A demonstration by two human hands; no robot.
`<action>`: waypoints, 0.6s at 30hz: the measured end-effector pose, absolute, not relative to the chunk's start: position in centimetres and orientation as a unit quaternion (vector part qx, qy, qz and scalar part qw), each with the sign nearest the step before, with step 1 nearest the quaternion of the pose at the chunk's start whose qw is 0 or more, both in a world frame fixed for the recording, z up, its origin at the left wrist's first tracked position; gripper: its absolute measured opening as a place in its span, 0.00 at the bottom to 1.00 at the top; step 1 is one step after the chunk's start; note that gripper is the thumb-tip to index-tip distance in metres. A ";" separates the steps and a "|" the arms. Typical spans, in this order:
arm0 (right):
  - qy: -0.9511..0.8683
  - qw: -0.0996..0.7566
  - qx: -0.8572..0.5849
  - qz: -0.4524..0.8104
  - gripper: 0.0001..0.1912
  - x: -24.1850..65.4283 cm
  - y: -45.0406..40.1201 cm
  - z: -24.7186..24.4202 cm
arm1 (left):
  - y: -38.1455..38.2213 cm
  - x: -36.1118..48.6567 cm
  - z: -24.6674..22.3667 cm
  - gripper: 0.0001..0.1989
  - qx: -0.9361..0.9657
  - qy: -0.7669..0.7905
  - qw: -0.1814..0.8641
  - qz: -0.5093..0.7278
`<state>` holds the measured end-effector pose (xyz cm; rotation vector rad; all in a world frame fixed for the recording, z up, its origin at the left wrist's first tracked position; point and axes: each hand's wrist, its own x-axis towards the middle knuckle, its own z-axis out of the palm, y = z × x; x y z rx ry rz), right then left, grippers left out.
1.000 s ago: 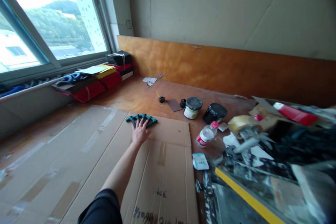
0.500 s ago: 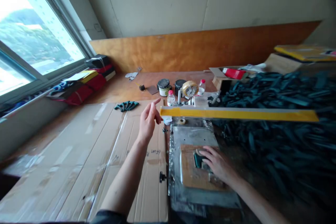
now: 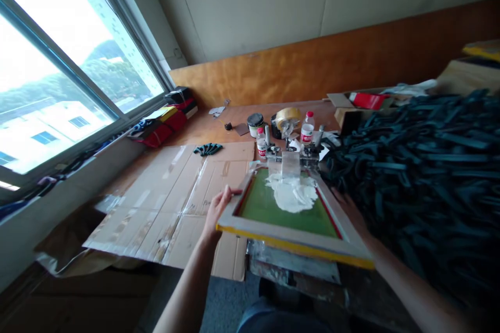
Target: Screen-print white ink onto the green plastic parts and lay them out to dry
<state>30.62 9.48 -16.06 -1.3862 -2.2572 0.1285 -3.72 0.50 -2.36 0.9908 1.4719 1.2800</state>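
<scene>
Left fingers (image 3: 228, 195) curled, right forearm (image 3: 410, 281) outstretched

- Daylight is flooding through the window (image 3: 66, 73) on the left, washing the outdoor view nearly white.
- The silk-screen frame (image 3: 292, 242) is catching soft side light without glare.
- The plaster wall (image 3: 250, 5) is dimming toward the upper right.
- The heap of dark strips (image 3: 422, 187) is losing detail in shadow.
- The wide lens is bending straight lines near the edges.

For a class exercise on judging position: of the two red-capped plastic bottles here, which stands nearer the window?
The smaller bottle, at the left of the pair. The larger bottle stands farther right, just beyond the roll of tape.
</scene>
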 end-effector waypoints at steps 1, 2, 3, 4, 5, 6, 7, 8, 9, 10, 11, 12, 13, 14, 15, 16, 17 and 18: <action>-0.811 0.250 -0.527 0.035 0.20 31.4 10.1 -15.2 | -0.5 -4.0 -4.3 0.31 0.387 0.607 0.487 0.494; -0.799 0.260 -0.542 0.023 0.20 31.8 10.7 -14.2 | -1.3 -4.3 -6.3 0.33 0.381 0.616 0.506 0.469; -0.792 0.270 -0.547 0.012 0.19 31.7 11.1 -13.2 | -1.8 -4.5 -8.4 0.36 0.383 0.625 0.512 0.448; -0.794 0.278 -0.540 0.003 0.20 31.1 11.5 -12.1 | -2.2 -4.6 -10.3 0.39 0.390 0.637 0.508 0.429; -0.805 0.280 -0.524 -0.005 0.23 30.0 11.7 -11.0 | -2.3 -4.6 -12.1 0.41 0.401 0.654 0.494 0.410; -0.819 0.273 -0.505 -0.009 0.27 28.6 11.7 -10.1 | -2.3 -4.6 -13.6 0.42 0.411 0.674 0.474 0.390; -0.833 0.257 -0.490 -0.012 0.30 27.0 11.8 -9.4 | -2.2 -4.6 -14.8 0.41 0.421 0.694 0.453 0.369; -0.844 0.229 -0.485 -0.009 0.32 25.5 11.7 -8.8 | -2.0 -4.5 -15.6 0.39 0.430 0.709 0.436 0.351; -0.851 0.195 -0.487 0.002 0.30 24.1 11.7 -8.5 | -1.9 -4.5 -16.2 0.37 0.439 0.718 0.423 0.336; -0.855 0.161 -0.493 0.018 0.26 22.9 11.6 -8.3 | -1.7 -4.4 -16.6 0.35 0.448 0.722 0.415 0.323; -0.857 0.129 -0.498 0.036 0.20 22.1 11.5 -8.3 | -1.6 -4.5 -16.9 0.33 0.458 0.723 0.411 0.315; -0.856 0.104 -0.503 0.051 0.14 21.6 11.5 -8.4 | -1.6 -4.5 -17.0 0.32 0.467 0.721 0.409 0.307; -0.855 0.086 -0.508 0.061 0.09 21.5 11.4 -8.6 | -1.6 -4.6 -17.2 0.30 0.475 0.719 0.408 0.302; -0.851 0.077 -0.515 0.064 0.05 21.6 11.4 -8.8 | -1.6 -4.7 -17.3 0.29 0.481 0.717 0.407 0.297; -0.847 0.072 -0.522 0.062 0.05 21.8 11.3 -9.0 | -1.6 -4.8 -17.4 0.29 0.486 0.716 0.406 0.293; -0.843 0.071 -0.531 0.056 0.06 22.1 11.3 -9.2 | -1.6 -4.9 -17.5 0.28 0.489 0.715 0.406 0.290; -0.839 0.072 -0.537 0.047 0.06 22.4 11.1 -9.4 | -1.6 -4.9 -17.6 0.28 0.492 0.714 0.406 0.289; -0.837 0.075 -0.541 0.035 0.06 22.6 11.0 -9.7 | -1.7 -4.9 -17.6 0.28 0.493 0.713 0.406 0.288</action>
